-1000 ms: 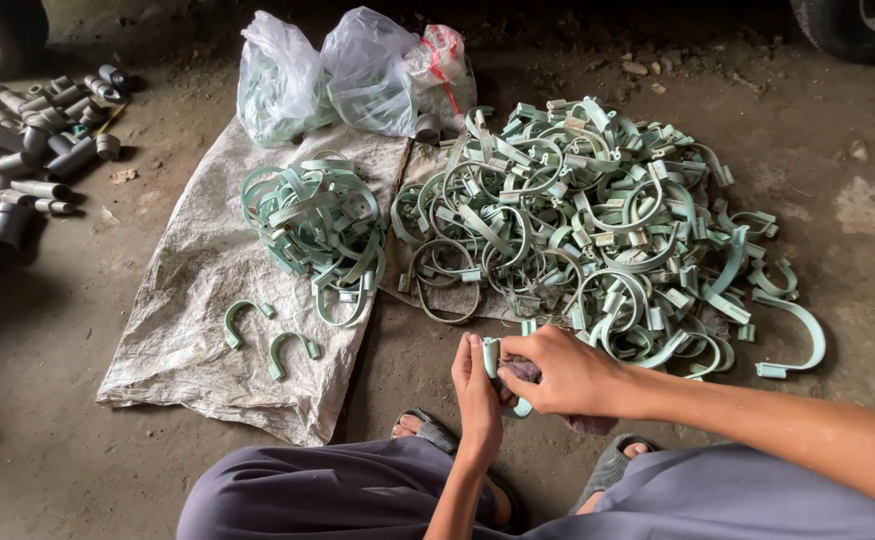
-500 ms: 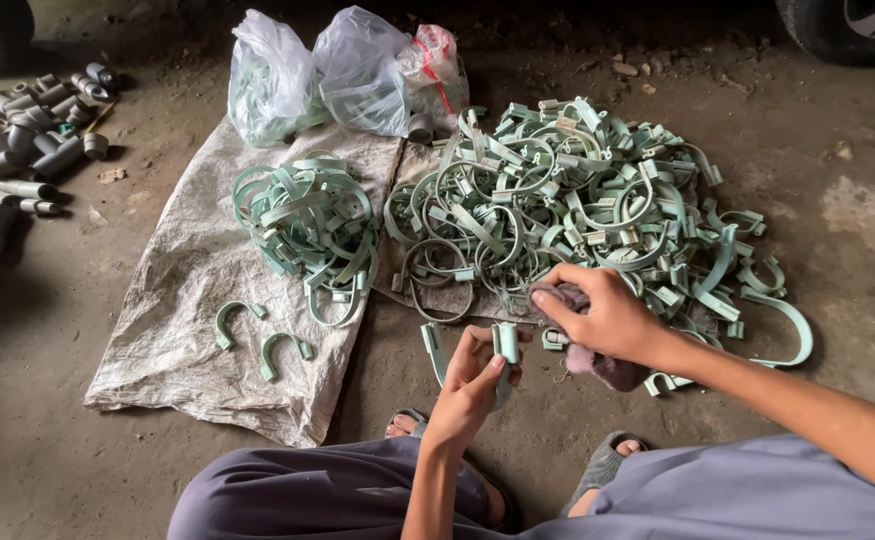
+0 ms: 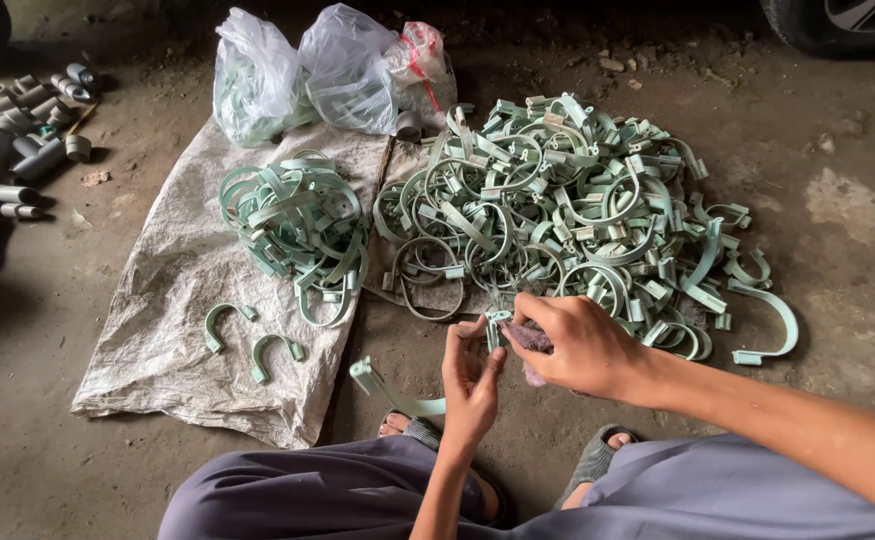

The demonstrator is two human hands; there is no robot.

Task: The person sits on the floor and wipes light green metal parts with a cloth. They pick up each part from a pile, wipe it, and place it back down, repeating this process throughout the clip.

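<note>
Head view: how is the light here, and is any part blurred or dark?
Head view: soft, even daylight with weak shadows; the big pile of green clamps and both hands, left hand and right hand, look sharp; the top left corner near the grey pipe pieces is dim; mild glare on the plastic bags.

Dusty, stained concrete floor [image 3: 838, 200] in dim light — a vehicle tyre [image 3: 848, 22] at the far edge.

Pale green clamps [image 3: 578, 210], grey sack [image 3: 173, 300], grey pipes [image 3: 8, 150]
</note>
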